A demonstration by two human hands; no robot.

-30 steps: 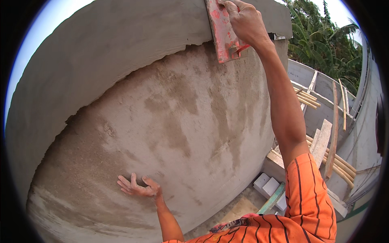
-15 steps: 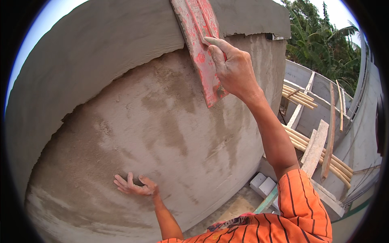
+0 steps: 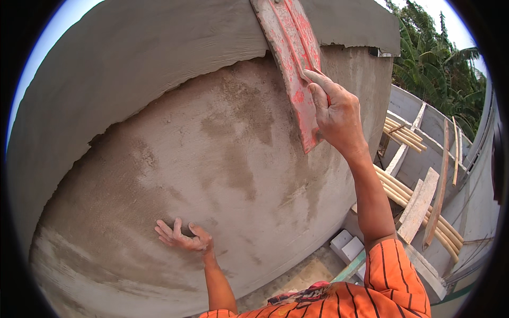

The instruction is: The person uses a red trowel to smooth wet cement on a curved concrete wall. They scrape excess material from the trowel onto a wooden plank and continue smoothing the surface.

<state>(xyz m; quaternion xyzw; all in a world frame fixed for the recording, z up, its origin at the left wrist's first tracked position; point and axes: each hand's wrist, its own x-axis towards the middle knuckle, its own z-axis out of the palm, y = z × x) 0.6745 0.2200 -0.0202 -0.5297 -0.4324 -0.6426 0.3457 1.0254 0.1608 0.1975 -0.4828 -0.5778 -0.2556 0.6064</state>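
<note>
My right hand [image 3: 339, 108] grips the handle of a long plastering float [image 3: 297, 58], red and smeared with grey mortar. The float is tilted, its upper part over the smooth wet plaster [image 3: 159, 47] and its lower end over the rougher bare wall [image 3: 175, 153]. Most of the handle is hidden by my fingers. Lower down, my left hand [image 3: 185, 236] has its dusty fingers spread against or just off the bare wall and holds nothing. A ragged plaster edge runs between the two surfaces.
Right of the wall, below, lie bundled bamboo poles [image 3: 408, 139] and wooden planks [image 3: 419, 206]. Light grey blocks [image 3: 347, 246] stand near the wall's foot, beside a green strip [image 3: 350, 266]. Trees [image 3: 440, 69] rise behind a low wall.
My right hand and the float have shifted right across the wall and slightly down in the picture. My left hand keeps nearly the same place, fingers still spread.
</note>
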